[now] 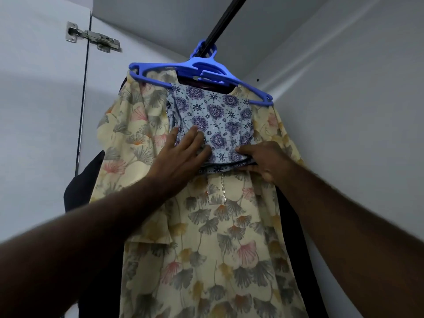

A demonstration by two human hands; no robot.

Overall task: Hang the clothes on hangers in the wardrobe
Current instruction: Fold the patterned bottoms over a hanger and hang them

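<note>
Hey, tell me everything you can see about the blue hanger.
The hanger looks like blue moulded plastic, with a hook, sloping arms and a lower bar. Its hook sits over the black rod, and more blue hangers are bunched close behind it. A cream floral dress hangs from its arms, and a blue patterned cloth seems draped over its bar. Neither the left hand nor the right hand touches it; both are lower, on the cloth.

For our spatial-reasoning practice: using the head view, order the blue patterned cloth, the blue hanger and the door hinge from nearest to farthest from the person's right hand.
1. blue patterned cloth: centre, pinched by the right hand itself.
2. blue hanger: above, top centre.
3. door hinge: far upper left.
</note>
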